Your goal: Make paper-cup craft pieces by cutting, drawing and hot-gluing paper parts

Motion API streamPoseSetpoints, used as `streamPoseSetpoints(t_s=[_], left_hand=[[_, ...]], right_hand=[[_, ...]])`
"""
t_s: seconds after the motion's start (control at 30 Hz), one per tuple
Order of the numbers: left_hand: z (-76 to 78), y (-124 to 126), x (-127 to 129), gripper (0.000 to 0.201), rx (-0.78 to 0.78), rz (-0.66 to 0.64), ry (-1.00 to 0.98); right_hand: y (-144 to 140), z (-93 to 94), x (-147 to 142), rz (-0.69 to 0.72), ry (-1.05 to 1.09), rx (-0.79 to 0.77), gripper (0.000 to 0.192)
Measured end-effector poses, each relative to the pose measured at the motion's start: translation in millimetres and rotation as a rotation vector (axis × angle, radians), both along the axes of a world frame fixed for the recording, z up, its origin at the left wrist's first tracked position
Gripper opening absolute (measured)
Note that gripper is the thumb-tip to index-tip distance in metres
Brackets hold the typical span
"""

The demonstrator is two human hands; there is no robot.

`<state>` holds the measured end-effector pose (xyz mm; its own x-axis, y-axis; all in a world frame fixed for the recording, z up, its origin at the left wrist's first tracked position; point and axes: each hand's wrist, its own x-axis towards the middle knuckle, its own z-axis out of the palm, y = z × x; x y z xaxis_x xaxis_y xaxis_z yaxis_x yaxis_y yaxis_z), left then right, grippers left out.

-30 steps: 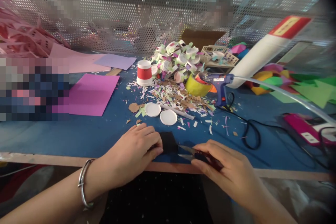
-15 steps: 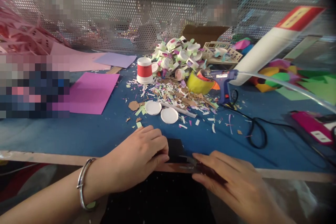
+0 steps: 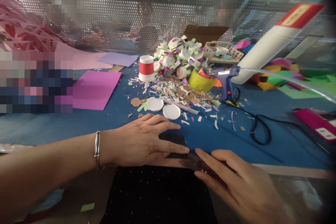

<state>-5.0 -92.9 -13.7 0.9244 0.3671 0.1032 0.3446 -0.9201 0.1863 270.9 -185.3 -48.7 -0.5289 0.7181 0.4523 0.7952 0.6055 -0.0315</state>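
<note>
Item: black sheet (image 3: 173,140), small, dark, lying at the near edge of the blue worktop (image 3: 105,126).

Left hand (image 3: 141,141): my fingers (image 3: 168,146) are spread flat and pressed down on the black sheet; nothing is gripped, only pinned.

Right hand (image 3: 236,182): my fingers are curled closed round the scissors (image 3: 191,161). The blade tips sit just beside the sheet's right corner. How far the blades gape I cannot tell; they are blurred.

Handling note, as I judge it: I keep the left palm weight low so the sheet cannot slide, keep my fingertips well off the cut line, and feed the blades in short, level bites along the worktop edge.

Nearby: two white lids (image 3: 162,107), paper scraps (image 3: 181,92), a red-banded cup (image 3: 146,68), glue gun (image 3: 225,78), all apart from my hands.
</note>
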Motion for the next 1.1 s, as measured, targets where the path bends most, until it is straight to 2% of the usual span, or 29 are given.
streamPoseSetpoints(t_s=[0.17, 0.37, 0.57, 0.7, 0.93, 1.1], left_hand=[[-7.3, 2.2, 0.5, 0.042, -0.003, -0.085, -0.006], [-9.7, 4.1, -2.7, 0.042, -0.068, -0.051, -0.014], [-11.4, 4.6, -1.0, 0.045, -0.081, -0.098, -0.054], [-12.4, 5.1, -0.1, 0.042, -0.112, -0.084, -0.098], [-6.8, 7.1, -0.9, 0.042, -0.163, -0.091, -0.042], [-6.0, 7.5, -0.6, 0.042, -0.173, -0.086, -0.063]], right_hand=[[-7.0, -4.4, 5.2, 0.004, -0.042, 0.019, 0.032], [-9.3, -5.9, 9.2, 0.022, -0.014, 0.068, 0.028], [-10.9, -5.8, 10.3, 0.035, -0.013, 0.120, 0.025], [-11.2, -8.8, 13.4, 0.037, 0.000, 0.107, 0.028], [-14.6, -13.2, 22.8, 0.063, 0.044, 0.078, 0.027], [-21.3, -19.0, 33.9, 0.075, 0.120, 0.001, 0.041]])
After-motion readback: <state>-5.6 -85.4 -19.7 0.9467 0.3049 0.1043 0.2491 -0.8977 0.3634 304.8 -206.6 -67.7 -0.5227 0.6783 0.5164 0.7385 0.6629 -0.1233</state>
